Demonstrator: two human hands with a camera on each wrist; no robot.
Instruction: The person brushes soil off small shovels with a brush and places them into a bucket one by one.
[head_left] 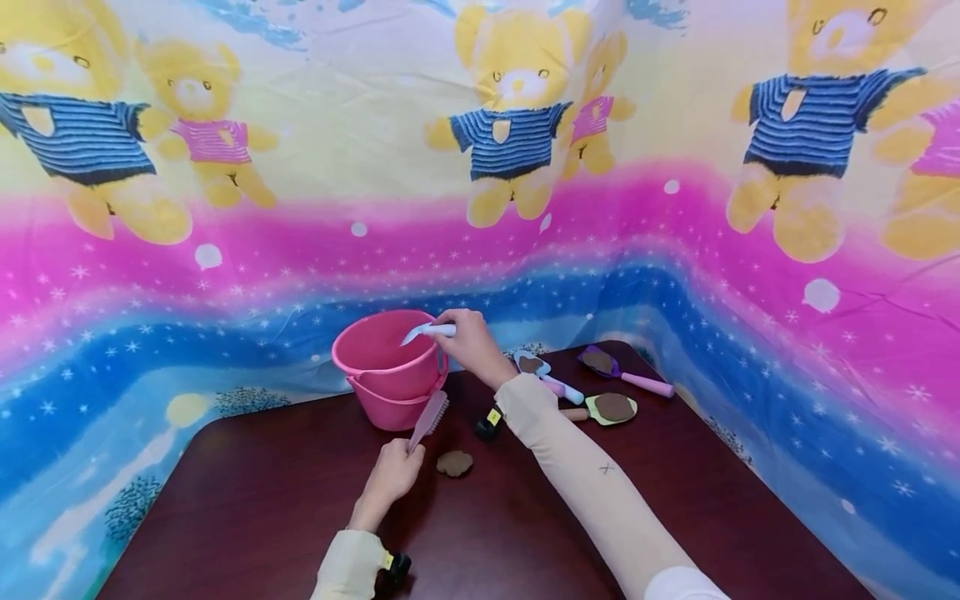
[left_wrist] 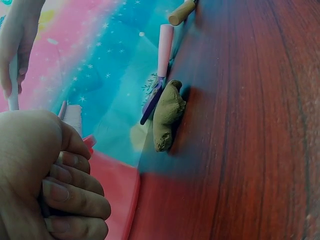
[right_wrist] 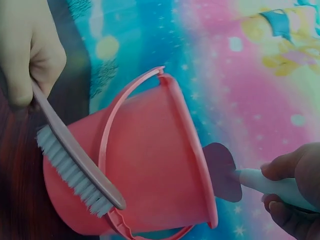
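My left hand grips a brush by its pinkish handle, white bristles facing down. The brush's head overlaps the lower front of the pink bucket in the head view. Above the bucket's rim, my right hand holds a small toy shovel by its pale blue handle. The shovel's blade points left at the bucket's mouth, partly hidden behind the rim in the right wrist view. A brown lump of clay lies on the table just right of my left hand.
To the right lie a purple shovel, a green shovel and a blue shovel, each with brown clay on its blade. The dark table meets a printed bear curtain at the back and sides.
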